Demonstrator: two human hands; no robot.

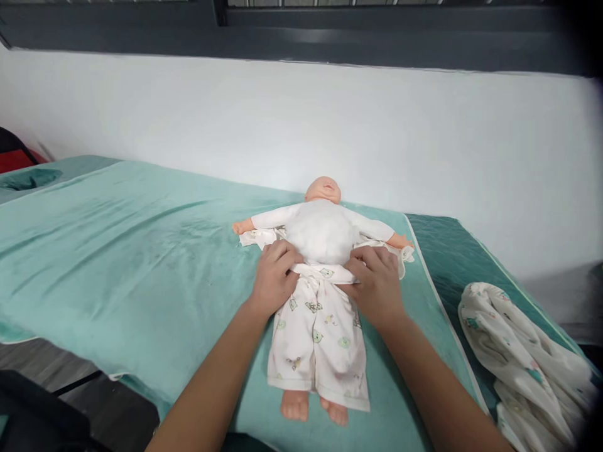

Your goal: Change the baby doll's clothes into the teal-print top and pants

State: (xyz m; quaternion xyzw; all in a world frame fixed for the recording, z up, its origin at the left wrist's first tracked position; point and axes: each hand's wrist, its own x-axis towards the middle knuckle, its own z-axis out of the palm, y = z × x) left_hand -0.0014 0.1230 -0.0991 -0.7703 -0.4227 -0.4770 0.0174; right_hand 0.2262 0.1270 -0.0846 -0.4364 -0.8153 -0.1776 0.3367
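Observation:
A baby doll lies on its back on the bed, head toward the wall and arms spread. Its torso and sleeves are plain white. White printed pants cover its legs, with the feet showing below the hems. My left hand is closed on the waistband at the left hip. At the opposite hip, my right hand also grips the waistband, its fingers curled over the edge. Printed white cloth lies spread beneath the doll's arms and back, partly hidden by the body.
A green velvety sheet covers the bed up to the white wall. Crumpled white printed cloth rests at the right on a darker green quilted cover. A dark metal rail runs along the top.

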